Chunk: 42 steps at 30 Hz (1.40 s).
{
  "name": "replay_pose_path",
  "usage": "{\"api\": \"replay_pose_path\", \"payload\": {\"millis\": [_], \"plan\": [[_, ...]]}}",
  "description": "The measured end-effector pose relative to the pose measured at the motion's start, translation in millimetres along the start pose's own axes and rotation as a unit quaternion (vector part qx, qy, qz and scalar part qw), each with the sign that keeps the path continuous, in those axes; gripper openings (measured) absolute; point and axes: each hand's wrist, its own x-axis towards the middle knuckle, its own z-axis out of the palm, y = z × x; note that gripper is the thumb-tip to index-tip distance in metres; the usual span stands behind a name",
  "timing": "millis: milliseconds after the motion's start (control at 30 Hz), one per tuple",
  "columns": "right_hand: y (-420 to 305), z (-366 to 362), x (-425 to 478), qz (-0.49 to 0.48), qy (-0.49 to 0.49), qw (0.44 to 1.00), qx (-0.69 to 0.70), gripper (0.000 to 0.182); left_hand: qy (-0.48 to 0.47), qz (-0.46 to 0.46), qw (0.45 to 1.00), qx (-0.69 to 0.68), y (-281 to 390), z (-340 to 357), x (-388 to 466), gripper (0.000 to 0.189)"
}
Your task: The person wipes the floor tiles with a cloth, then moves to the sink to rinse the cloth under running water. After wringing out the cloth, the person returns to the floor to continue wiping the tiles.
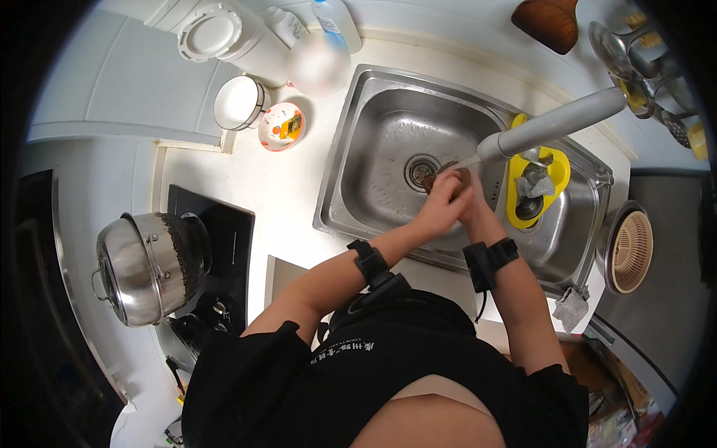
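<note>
Over the larger basin of the stainless steel sink [386,126], both my hands meet just right of the drain strainer [422,171]. My left hand [442,207] wraps around a brown object [464,178] whose exact kind is hidden by the fingers. Pressed against it from the right, my right hand [475,199] grips the same object. Brown parts show at the far side of the fingers. The grey faucet spout [552,124] reaches in from the upper right, and a thin stream of water falls from its end onto my hands.
A yellow caddy [555,178] with grey scrubbing cloths spans the sink divider. A small bowl [282,127] with food scraps and white enamel bowls [238,103] stand left. A steel pot [151,269] sits on the black cooktop [238,235]. A colander [632,252] lies right; utensils [644,61] hang above.
</note>
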Motion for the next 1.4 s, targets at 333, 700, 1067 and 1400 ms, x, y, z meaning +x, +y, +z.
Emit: {"api": "replay_pose_path", "payload": {"millis": [333,700,1067,1400], "plan": [[-6.4,36.0,-19.8,0.068,0.086,0.992,-0.066,0.044,-0.038,-0.159,0.985,0.048,-16.1,-10.0,32.6,0.031],[-0.8,-8.0,-2.7,-0.007,0.104,0.991,-0.084,0.038,-0.154,0.040,0.975,0.152,9.8,-21.6,0.9,0.025],[-7.3,19.9,-30.4,0.034,0.107,0.994,0.004,0.057,-0.029,-0.467,0.856,-0.221,-8.5,-52.0,6.3,0.052],[-13.9,23.3,-36.5,0.048,0.029,0.997,-0.059,0.044,-0.132,-0.394,0.866,-0.280,-10.2,-39.9,35.6,0.048]]}}
